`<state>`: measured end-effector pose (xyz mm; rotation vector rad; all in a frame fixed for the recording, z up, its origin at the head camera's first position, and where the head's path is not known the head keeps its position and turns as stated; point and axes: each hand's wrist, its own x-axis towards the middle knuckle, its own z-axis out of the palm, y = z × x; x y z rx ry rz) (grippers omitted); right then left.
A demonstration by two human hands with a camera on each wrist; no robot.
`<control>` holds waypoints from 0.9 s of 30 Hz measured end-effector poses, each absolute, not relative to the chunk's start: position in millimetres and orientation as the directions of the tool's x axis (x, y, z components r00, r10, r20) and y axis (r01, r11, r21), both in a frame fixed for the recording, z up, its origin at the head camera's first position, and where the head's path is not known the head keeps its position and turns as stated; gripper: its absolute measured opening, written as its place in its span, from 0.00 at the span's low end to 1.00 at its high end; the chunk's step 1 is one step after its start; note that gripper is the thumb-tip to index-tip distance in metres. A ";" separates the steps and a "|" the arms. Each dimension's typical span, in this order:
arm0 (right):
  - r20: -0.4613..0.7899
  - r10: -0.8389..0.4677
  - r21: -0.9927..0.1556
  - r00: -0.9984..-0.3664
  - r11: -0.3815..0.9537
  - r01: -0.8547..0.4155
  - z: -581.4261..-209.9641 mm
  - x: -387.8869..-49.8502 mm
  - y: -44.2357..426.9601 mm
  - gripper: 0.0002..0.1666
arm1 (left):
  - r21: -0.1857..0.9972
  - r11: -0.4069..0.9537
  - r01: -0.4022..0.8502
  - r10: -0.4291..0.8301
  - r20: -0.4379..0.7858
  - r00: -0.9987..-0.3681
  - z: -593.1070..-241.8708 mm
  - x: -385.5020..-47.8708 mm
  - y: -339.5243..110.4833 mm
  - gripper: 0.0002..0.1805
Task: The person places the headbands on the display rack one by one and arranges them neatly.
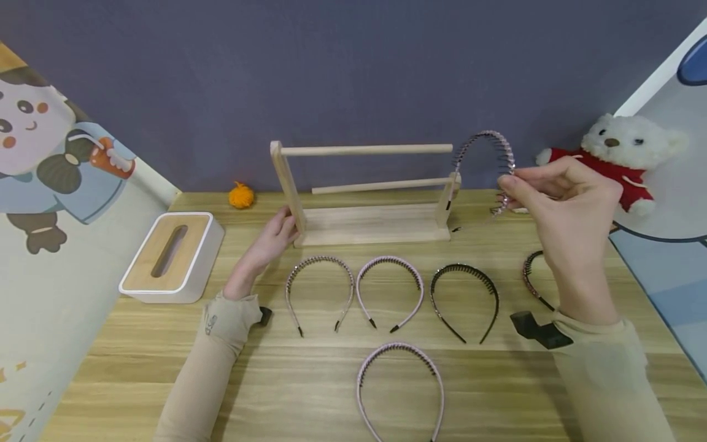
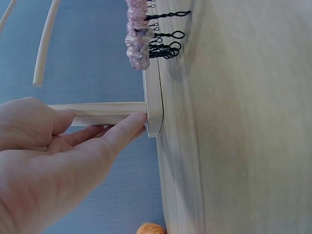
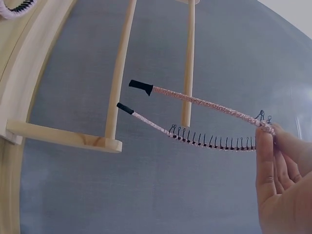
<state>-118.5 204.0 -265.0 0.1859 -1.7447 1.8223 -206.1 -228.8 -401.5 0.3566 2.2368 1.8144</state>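
In the head view the right hand (image 1: 580, 209) pinches a pink beaded headband (image 1: 488, 134) between thumb and fingers, beside the right end of the wooden rack (image 1: 375, 224). The right wrist view shows its two black tips (image 3: 141, 87) apart, near the free end of a rod (image 3: 186, 117), with the right hand (image 3: 285, 175) at the beaded side. The left hand (image 1: 274, 236) touches the rack's left upright (image 1: 288, 184). In the left wrist view the left hand (image 2: 73, 151) has its fingers along the upright (image 2: 107, 113), a fingertip at the base.
Several headbands lie on the table before the rack, among them a pink one (image 1: 421, 301), a black one (image 1: 495, 298) and a nearer one (image 1: 440, 393). A tissue box (image 1: 207, 264) and orange ball (image 1: 241, 196) are left; a white bear (image 1: 635, 144) sits right.
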 end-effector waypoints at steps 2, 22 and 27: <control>0.504 0.308 -0.854 -0.807 0.040 -0.518 -264.3 -121.8 202.6 0.14 | 0.979 0.199 0.038 0.336 -0.032 -0.941 -401.6 -205.7 -229.2 0.29; 0.592 0.191 -0.804 -0.783 0.067 -0.591 -256.0 -148.7 181.0 0.11 | 0.974 0.226 0.029 0.328 -0.048 -0.944 -400.0 -205.7 -229.6 0.28; 0.574 0.183 -0.817 -0.798 0.063 -0.573 -255.1 -152.4 174.6 0.11 | 0.974 0.224 0.027 0.330 -0.050 -0.943 -400.2 -206.4 -230.3 0.28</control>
